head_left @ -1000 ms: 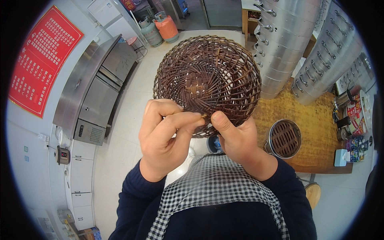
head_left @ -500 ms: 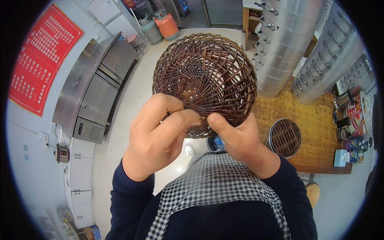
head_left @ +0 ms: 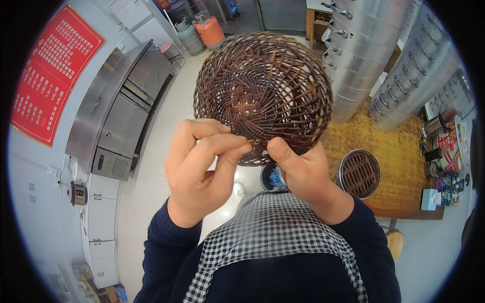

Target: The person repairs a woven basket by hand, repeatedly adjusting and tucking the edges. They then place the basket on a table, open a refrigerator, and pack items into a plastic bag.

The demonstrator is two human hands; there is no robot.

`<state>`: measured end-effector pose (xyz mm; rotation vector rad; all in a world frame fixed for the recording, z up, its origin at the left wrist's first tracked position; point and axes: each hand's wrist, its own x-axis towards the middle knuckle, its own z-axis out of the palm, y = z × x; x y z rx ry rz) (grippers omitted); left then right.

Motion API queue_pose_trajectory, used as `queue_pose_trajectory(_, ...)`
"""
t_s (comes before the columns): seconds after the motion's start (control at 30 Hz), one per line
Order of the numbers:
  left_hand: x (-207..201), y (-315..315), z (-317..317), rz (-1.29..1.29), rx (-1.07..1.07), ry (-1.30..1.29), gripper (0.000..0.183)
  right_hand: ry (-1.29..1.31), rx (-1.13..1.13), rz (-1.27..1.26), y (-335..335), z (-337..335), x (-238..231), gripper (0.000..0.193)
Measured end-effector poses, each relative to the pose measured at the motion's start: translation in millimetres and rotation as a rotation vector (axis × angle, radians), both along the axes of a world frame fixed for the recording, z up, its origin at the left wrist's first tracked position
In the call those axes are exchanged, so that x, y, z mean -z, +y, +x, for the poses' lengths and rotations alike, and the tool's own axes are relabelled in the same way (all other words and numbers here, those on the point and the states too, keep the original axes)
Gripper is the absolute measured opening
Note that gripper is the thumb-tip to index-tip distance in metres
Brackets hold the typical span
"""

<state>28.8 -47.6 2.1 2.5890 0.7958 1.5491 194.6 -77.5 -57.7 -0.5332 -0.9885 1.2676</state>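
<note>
A dark brown wicker basket [head_left: 243, 108], round and openwork, is held up in front of me with its crosswoven bottom in plain sight. My right hand [head_left: 303, 169] grips its near right edge, thumb on the side facing me and the other fingers hidden behind. At the near left edge is my left hand [head_left: 202, 161], its thumb and forefinger pinched together close to the weave. Whatever is between those fingertips is too small to make out.
To the right is a wooden table [head_left: 389, 187] bearing a round slatted metal pot [head_left: 358, 174] and tall stacks of metal steamers [head_left: 366, 55]. A bin [head_left: 268, 177] stands below the basket. Steel cabinets [head_left: 121, 121] line the left; gas cylinders [head_left: 209, 31] stand farther back.
The basket has tilted and risen slightly away from me, so more of its woven bottom shows. My left hand's fingers have drawn closer together at its near edge. The right hand keeps its grip.
</note>
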Motion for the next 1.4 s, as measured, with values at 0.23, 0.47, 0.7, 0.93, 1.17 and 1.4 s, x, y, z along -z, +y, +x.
queue_pose_trajectory(0.23,-1,-3,5,0.112,-0.039,0.068,0.024,-0.053,0.093,0.042,-5,-2,-4,0.027)
queue_pose_trajectory(0.47,-21,-3,0,0.007,-0.009,0.264,0.021,-0.191,0.104,0.054,-7,5,-7,0.026)
queue_pose_trajectory(0.7,-33,2,2,-0.153,0.083,0.272,0.016,-0.207,0.061,0.047,-5,8,-5,0.027)
queue_pose_trajectory(0.93,-16,0,3,-0.187,0.029,0.116,0.014,-0.176,0.079,0.046,-6,6,-6,0.029)
queue_pose_trajectory(1.17,7,3,10,-0.156,0.063,-0.182,0.015,-0.090,0.091,-0.002,-4,4,-4,0.029)
queue_pose_trajectory(1.4,8,-3,13,0.069,-0.018,-0.041,0.021,-0.005,0.119,0.072,-4,-2,0,0.028)
